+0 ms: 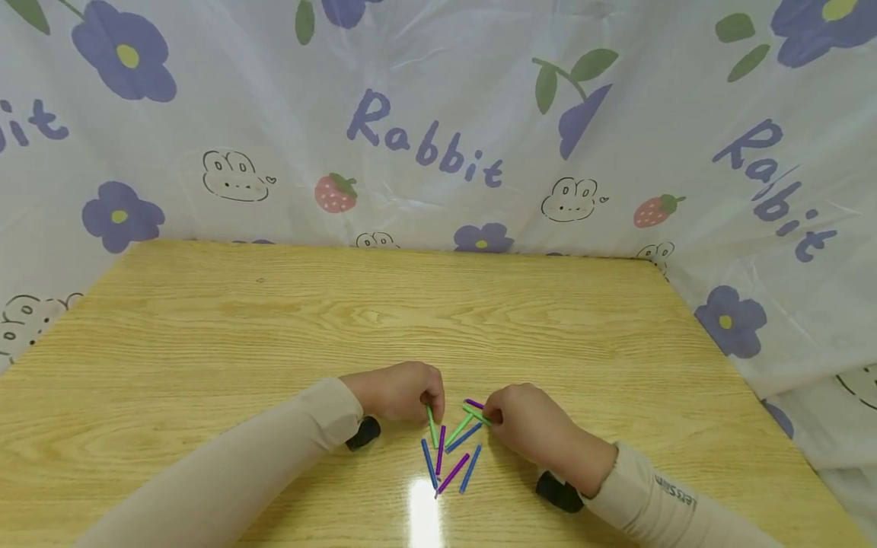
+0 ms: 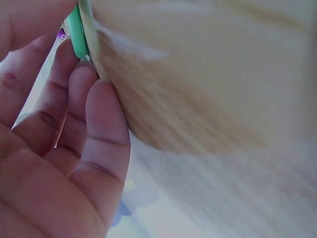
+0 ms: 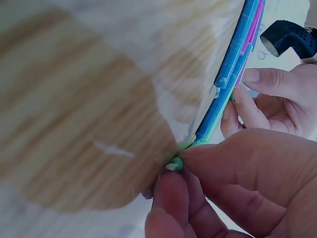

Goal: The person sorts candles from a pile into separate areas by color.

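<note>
Head view: hands pinch green sticks, far table edge well beyond.

"What's the surface?"
"A glossy tabletop with yellowish wood grain."
"And lying on it?"
"Three blue sticks and three purple sticks, loosely clustered, set at different angles, with a slanting green stick among them."

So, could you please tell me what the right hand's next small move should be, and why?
I would probably have the right hand lift its green stick gently upward: it pinches one end, while the rest lies close to a second green stick and a purple stick, so dragging it sideways might nudge them.
</note>
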A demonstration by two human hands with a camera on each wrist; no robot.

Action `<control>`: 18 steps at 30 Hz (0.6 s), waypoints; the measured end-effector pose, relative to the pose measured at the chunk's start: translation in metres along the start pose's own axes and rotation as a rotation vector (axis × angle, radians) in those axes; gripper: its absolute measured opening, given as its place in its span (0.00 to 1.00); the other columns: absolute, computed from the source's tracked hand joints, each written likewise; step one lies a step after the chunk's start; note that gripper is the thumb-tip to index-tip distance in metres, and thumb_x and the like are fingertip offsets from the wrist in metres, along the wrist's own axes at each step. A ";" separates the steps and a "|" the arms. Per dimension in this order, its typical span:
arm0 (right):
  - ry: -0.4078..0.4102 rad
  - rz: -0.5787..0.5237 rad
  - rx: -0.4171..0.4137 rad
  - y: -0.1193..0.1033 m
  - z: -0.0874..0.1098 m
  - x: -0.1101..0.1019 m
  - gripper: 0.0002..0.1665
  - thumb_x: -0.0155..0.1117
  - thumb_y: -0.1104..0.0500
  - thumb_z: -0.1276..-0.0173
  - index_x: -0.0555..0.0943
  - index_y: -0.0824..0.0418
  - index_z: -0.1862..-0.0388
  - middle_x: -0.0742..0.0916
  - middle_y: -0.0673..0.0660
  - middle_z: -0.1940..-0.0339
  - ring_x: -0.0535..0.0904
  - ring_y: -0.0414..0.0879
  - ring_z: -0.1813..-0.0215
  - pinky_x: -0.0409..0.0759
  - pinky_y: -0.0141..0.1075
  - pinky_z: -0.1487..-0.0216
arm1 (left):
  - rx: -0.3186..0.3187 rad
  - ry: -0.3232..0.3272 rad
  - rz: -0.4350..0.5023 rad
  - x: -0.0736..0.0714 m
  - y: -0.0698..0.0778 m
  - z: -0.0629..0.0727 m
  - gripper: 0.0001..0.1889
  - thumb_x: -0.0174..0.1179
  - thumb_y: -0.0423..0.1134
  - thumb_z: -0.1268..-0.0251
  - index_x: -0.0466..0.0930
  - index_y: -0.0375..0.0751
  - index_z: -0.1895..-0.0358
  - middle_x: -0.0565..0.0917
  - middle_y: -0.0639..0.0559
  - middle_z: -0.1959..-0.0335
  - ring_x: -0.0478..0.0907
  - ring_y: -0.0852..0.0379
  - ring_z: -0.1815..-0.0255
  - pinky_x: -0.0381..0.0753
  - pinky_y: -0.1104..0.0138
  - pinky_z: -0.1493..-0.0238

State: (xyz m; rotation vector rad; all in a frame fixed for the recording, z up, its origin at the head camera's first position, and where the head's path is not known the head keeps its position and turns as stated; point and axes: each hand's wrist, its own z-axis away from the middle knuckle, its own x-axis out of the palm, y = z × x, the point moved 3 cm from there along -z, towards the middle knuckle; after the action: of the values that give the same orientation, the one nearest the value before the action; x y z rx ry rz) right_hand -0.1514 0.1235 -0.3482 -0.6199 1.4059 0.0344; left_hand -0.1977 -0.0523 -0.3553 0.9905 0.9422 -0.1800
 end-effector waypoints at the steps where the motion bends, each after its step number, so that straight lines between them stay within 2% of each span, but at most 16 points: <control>1: -0.002 -0.003 0.003 0.000 0.000 0.000 0.06 0.67 0.72 0.45 0.86 0.64 0.71 0.84 0.52 0.75 0.72 0.41 0.73 0.73 0.34 0.71 | 0.005 -0.003 -0.006 0.000 0.000 0.000 0.12 0.60 0.18 0.51 0.84 0.40 0.72 0.75 0.58 0.70 0.65 0.64 0.68 0.69 0.73 0.62; 7: -0.022 -0.020 0.032 0.001 -0.002 -0.001 0.07 0.67 0.73 0.47 0.85 0.65 0.70 0.83 0.51 0.75 0.71 0.41 0.73 0.72 0.34 0.71 | 0.026 -0.012 -0.036 -0.001 0.001 0.000 0.11 0.60 0.19 0.51 0.84 0.40 0.73 0.75 0.58 0.70 0.64 0.66 0.69 0.69 0.74 0.63; 13: -0.038 -0.057 0.039 0.004 -0.001 -0.003 0.09 0.67 0.72 0.48 0.86 0.63 0.68 0.84 0.50 0.74 0.71 0.40 0.72 0.73 0.35 0.67 | 0.048 -0.009 -0.055 -0.002 0.002 0.001 0.12 0.59 0.19 0.52 0.84 0.40 0.74 0.75 0.58 0.71 0.64 0.67 0.70 0.69 0.74 0.65; 18: -0.028 -0.119 0.021 0.010 0.000 -0.008 0.09 0.66 0.71 0.46 0.86 0.63 0.66 0.85 0.50 0.73 0.75 0.38 0.70 0.75 0.32 0.67 | 0.013 -0.017 -0.020 -0.001 0.002 0.002 0.12 0.58 0.19 0.50 0.82 0.41 0.75 0.75 0.58 0.70 0.66 0.65 0.69 0.70 0.73 0.65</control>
State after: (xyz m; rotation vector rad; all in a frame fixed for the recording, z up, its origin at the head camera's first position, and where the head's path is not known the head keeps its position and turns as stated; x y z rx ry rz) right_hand -0.1571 0.1342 -0.3442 -0.6821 1.3388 -0.0655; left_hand -0.1963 -0.0529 -0.3533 0.9901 0.9370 -0.2114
